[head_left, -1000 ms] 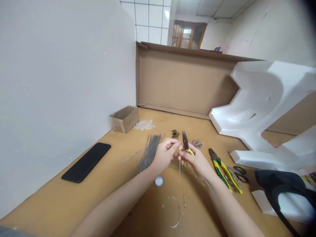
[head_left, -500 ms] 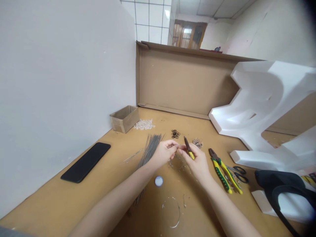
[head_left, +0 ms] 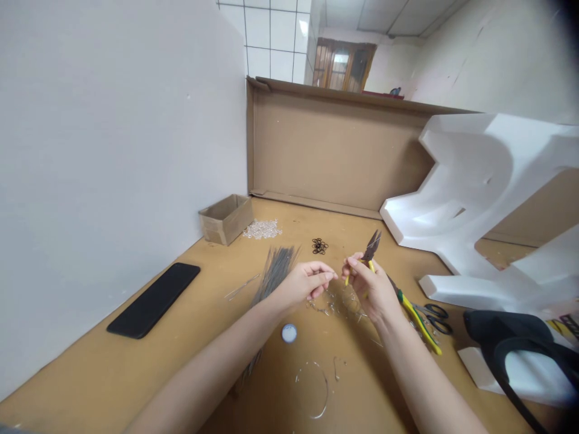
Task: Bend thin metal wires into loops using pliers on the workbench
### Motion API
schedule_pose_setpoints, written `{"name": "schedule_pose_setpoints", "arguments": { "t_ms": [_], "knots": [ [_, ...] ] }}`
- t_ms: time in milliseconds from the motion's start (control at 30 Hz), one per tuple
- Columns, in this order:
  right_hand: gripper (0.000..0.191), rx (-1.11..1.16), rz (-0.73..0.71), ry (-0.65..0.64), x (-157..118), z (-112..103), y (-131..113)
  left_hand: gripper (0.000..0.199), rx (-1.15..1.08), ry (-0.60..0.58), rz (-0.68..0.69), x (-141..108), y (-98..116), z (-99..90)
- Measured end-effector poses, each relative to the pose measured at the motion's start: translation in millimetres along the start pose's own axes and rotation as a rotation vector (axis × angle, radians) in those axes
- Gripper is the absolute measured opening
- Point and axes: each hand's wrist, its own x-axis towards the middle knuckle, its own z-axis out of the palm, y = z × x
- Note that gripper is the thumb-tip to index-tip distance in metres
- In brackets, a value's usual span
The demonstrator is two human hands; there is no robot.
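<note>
A person works at a tan fiberboard table (head_left: pixel 362 386) with bare forearms reaching in from below, the right hand (head_left: pixel 371 288) clenching small yellow-handled pliers (head_left: pixel 371 248) in a firm grip, held in the air above the table with their dark jaws pointing up and away from the person. The left hand (head_left: pixel 310 283) hangs just beside it, its fingers (head_left: pixel 326 276) drawn together; whether that grip holds anything is too fine to tell from this view. Below the hands lies a scatter of thin wire bits (head_left: pixel 335 305), with a white bottle cap (head_left: pixel 289 333) and a loose coil of thin wire (head_left: pixel 312 389) nearer the person. Beyond the left hand stand a bundle of grey metal rods (head_left: pixel 274 280), a small heap of black rubber rings (head_left: pixel 319 246), clear beads (head_left: pixel 261 229) and an open cardboard box (head_left: pixel 225 219). A black phone (head_left: pixel 152 300) lies near the white wall (head_left: pixel 113 132). Right of the hands rest larger green-and-yellow pliers (head_left: pixel 420 322), partly behind the right wrist, and black-handled scissors (head_left: pixel 436 318), with a white polystyrene form (head_left: pixel 470 193) and an upright cardboard sheet (head_left: pixel 316 144) behind
</note>
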Motion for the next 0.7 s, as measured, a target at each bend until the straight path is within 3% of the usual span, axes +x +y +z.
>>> {"name": "schedule_pose_setpoints", "arguments": {
  "t_ms": [300, 567, 700],
  "knots": [
    [0.015, 0.194, 0.033, 0.007, 1, 4, 6, 0.021, -0.072, -0.01, -0.009, -2, 3, 3.9],
    [0.019, -0.166, -0.144, 0.083, -4, 1, 0, 0.023, 0.126, -0.068, 0.002, -3, 6, -0.3],
    [0.019, 0.001, -0.015, -0.003, -2, -2, -4, 0.023, 0.086, -0.112, 0.035, -4, 5, 1.8]
  ]
}}
